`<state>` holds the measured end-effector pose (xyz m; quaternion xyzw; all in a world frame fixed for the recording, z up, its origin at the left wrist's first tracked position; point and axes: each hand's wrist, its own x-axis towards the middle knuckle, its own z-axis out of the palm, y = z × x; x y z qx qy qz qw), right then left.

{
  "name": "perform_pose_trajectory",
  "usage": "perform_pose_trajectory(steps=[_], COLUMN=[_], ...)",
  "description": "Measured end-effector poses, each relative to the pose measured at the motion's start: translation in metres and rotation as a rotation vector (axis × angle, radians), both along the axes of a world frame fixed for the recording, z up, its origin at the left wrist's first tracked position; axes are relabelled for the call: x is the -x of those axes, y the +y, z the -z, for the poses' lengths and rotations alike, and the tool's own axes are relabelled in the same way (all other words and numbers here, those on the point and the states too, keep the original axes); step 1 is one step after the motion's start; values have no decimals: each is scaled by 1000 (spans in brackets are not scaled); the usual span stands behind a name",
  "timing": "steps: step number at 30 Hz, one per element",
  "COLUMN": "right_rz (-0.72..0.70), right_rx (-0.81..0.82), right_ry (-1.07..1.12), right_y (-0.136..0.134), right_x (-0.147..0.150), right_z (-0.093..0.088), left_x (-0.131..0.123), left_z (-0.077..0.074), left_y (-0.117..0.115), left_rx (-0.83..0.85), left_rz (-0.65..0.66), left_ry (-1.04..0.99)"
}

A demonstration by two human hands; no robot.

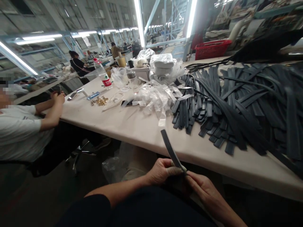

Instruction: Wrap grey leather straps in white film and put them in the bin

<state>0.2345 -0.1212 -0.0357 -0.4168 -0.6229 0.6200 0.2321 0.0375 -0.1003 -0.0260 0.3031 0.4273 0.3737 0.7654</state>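
Observation:
A dark grey strap [169, 145] is held in front of my body, below the table's near edge, its free end pointing up and away over the tabletop. My left hand [162, 171] pinches it, with a pale covering on the thumb. Close beside it, my right hand [201, 186] grips the lower part of the same strap, fingers pressed together. The strap's lower end is hidden by my hands. A large heap of similar dark straps [227, 104] lies on the table to the right. White film strips [156, 97] are piled left of that heap.
On the pale table [113, 121] stand a red-capped bottle [103, 74], a glass jar [132, 80] and plastic bags [119, 77]. Small gold-coloured metal pieces [101, 101] lie near a blue packet [93, 96]. A red basket [211, 49] is behind. A seated person [23, 129] holds a phone at left.

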Motion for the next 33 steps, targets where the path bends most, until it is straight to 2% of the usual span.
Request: perform_pose_trajectory(steps=[2, 6, 9, 13, 16, 18, 20, 23, 26, 29, 33], right_rz=[-48, -84, -88, -102, -136, -148, -103, -65, -70, -55, -95], right_rx=[-46, -39, -33, -40, -58, -55, -57, -107, -142, -131, -140], right_ry=[-33, -127, -155, -123, -135, -176, -205, -192, -144, -119, -92], right_y=[4, 5, 9, 21, 26, 25, 21, 18, 20, 25, 30], right_x=[-2, -18, -5, 30, 28, 16, 7, 13, 31, 44, 55], right_z=[-2, 12, 15, 0, -3, 3, 11, 16, 15, 11, 4], left_x=[10, 39, 46, 44, 53, 61, 66, 64, 58, 54, 51], left_z=[-2, 3, 14, 15, 8, 7, 10, 17, 20, 20, 23], left_y=[-1, -2, -11, -19, -19, -19, -21, -25, -26, -25, -24], left_rx=[-81, -236, -173, -129, -208, -261, -267, -216, -238, -283, -250], left_rz=[-82, -294, -264, -182, -303, -400, -438, -344, -247, -223, -192], left_ry=[35, 100, 107, 84, 124, 162, 190, 169, 128, 126, 108])
